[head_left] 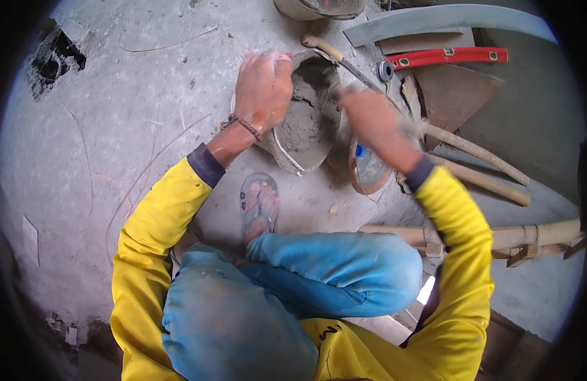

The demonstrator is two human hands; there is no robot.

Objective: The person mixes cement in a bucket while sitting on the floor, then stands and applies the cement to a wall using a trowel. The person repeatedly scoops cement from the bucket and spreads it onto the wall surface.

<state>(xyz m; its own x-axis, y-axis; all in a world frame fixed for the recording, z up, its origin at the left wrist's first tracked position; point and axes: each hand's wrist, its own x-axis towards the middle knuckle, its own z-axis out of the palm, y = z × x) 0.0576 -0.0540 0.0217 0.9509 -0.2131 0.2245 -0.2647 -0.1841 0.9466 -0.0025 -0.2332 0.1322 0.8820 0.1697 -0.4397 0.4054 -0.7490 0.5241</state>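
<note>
A bucket [304,162] of wet grey mortar [300,124] stands on the floor ahead of me, its wire handle hanging down the near side. My left hand [265,89], with a dark bracelet at the wrist, is closed over the bucket's left rim. At the opposite rim my right hand [376,124] is curled and smeared by motion. Whatever its fingers hold, if anything, is hidden. Beneath that hand lies a round container [370,171] with a blue spot, partly covered.
Several tools lie right: a wood-handled tool [324,47], a red spirit level [449,58], wooden handles [484,152] and a long grey strip [452,20]. Another bucket [319,7] stands at the far edge. A bamboo pole [522,235] lies near my right arm. The floor has a hole [55,57] far left.
</note>
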